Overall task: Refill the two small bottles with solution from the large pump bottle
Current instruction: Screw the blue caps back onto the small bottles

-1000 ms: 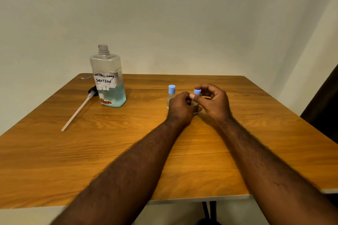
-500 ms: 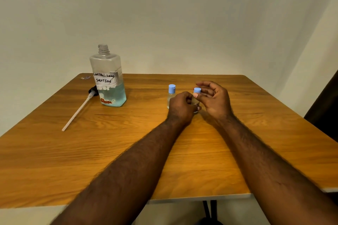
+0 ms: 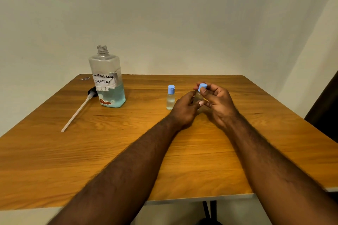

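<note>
The large clear bottle, labelled "contact lens solution", stands uncapped at the back left of the table, about a third full of blue liquid. Its pump head with the long white tube lies on the table beside it. One small clear bottle with a blue cap stands alone mid-table. My left hand holds the body of the second small bottle. My right hand pinches that bottle's blue cap between thumb and fingers. Most of this bottle is hidden by my hands.
The wooden table stands against a plain wall, its near edge just below my forearms. A small scrap lies at the far left corner. Something dark stands past the table's right edge.
My right hand's fingers, spread apart half a second ago, have closed on the blue cap again. The held bottle sits slightly higher and tilted. The left hand keeps its hold.
</note>
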